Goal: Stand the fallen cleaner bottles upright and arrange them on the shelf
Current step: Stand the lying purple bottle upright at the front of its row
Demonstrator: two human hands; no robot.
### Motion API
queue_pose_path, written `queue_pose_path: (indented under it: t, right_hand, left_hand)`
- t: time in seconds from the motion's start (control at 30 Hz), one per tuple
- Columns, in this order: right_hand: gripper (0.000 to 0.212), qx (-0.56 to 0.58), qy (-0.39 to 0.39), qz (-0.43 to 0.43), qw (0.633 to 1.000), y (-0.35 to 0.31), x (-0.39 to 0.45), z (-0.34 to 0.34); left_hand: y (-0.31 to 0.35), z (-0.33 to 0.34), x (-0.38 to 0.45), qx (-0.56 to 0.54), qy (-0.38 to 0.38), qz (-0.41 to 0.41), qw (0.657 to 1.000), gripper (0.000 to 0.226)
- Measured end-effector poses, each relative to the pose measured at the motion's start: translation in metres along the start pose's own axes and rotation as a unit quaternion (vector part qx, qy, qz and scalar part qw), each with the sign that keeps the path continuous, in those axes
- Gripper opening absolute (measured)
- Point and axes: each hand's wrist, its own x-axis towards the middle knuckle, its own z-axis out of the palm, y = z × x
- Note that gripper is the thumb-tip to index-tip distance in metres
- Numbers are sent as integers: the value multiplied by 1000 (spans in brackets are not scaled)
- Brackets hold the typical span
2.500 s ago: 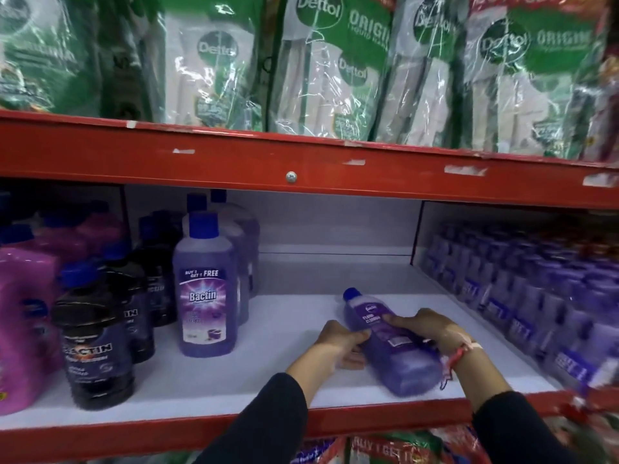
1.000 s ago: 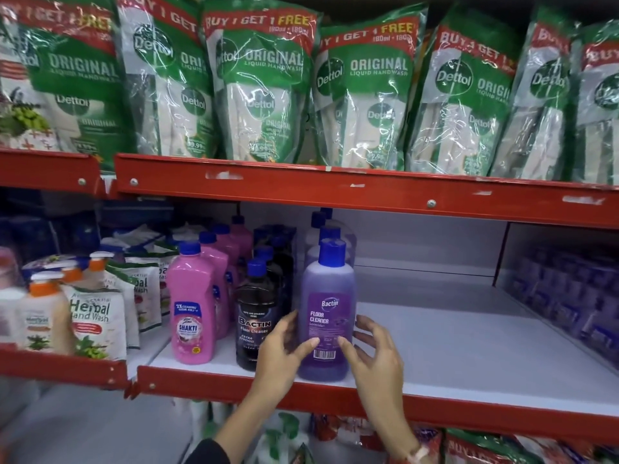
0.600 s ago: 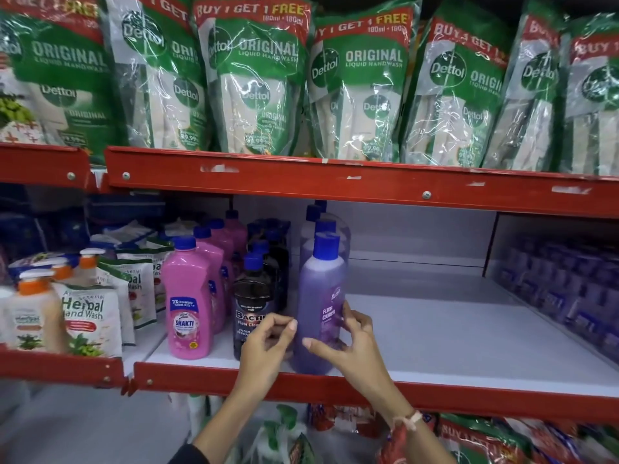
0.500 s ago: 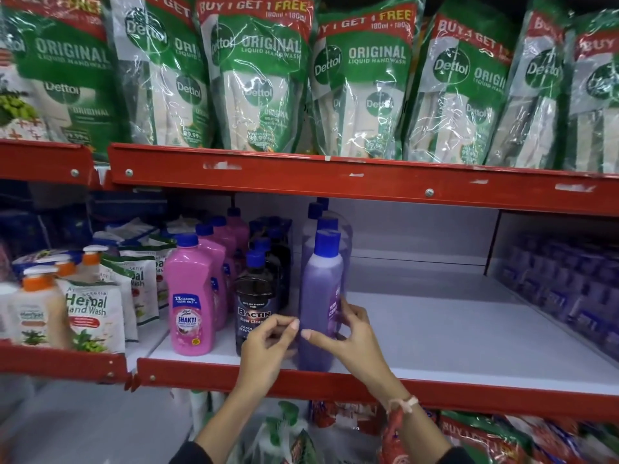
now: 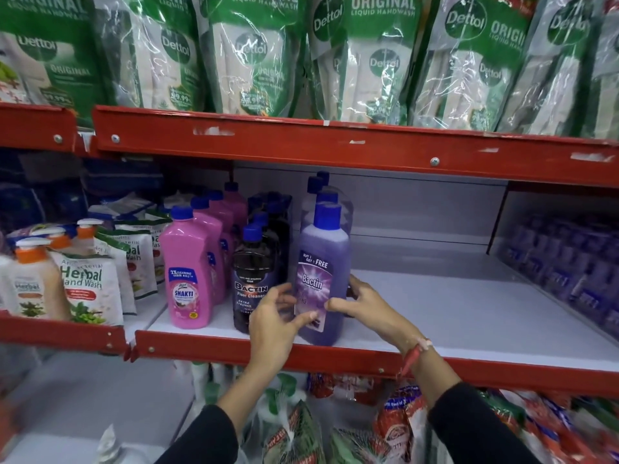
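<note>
Upright, one purple plastic Bactin cleaner bottle with blue cap (image 5: 322,272), pinched low between left hand (image 5: 273,324) and right hand (image 5: 370,308); black Bactin bottle (image 5: 254,276) just left of the hands.

A shop aisle is seen, fitted with red metal racking (image 5: 335,145) and white shelf boards (image 5: 469,316). Green handwash pouches (image 5: 368,58) are stacked on the upper shelf, and herbal handwash packs (image 5: 87,289) on the left bay. Even artificial light is cast throughout.
</note>
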Motion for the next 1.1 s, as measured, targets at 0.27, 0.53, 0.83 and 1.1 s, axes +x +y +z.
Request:
queue_pose_path:
  t: [0.27,0.53,0.83,1.1]
  right_hand:
    - [61,32,-13,-19,999,18,-3,-13]
    - [71,29,30,-39,998,36,3,-10]
    - [60,-8,186,-70,980,29,-22,20]
    - [25,-216,245,-280,903,-22,-34,124]
  left_hand:
    - [-9,14,-3,107,11,39,993,80]
    - [-6,20,-6,41,28,35,998,78]
    - [-15,-14,-16,23,-10,31,999,41]
    - [-31,-129,-16,11,134,57,989,18]
